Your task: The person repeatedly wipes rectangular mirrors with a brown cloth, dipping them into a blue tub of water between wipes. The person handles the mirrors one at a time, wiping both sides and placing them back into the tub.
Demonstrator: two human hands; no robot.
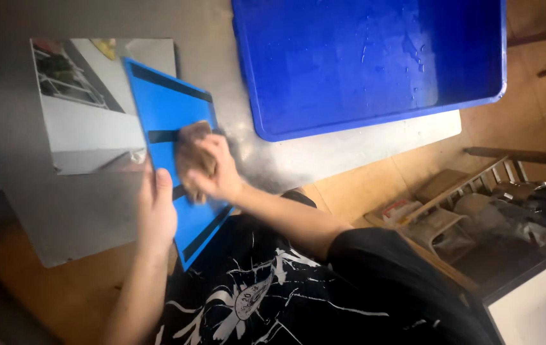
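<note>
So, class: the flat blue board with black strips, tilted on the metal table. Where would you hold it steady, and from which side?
Take the blue board by its long left edge, coming from the left, as the left hand does. It is thin and flat, and the right hand presses a brown pad on its face, so only the edges are free for a grip.

— What sits under the right hand [212, 167]?

— A brownish wad, too blurred to name, and it hides part of the blue board [170, 115] and its dark stripes.

— And the left hand [156, 207]?

— Its fingers go behind the board's edge, so the grip there cannot be told.

— The blue tray [375, 57]?

— Cut off by the top edge.

— The rack [477, 211] at the right?

— Its contents are too blurred to tell.
</note>
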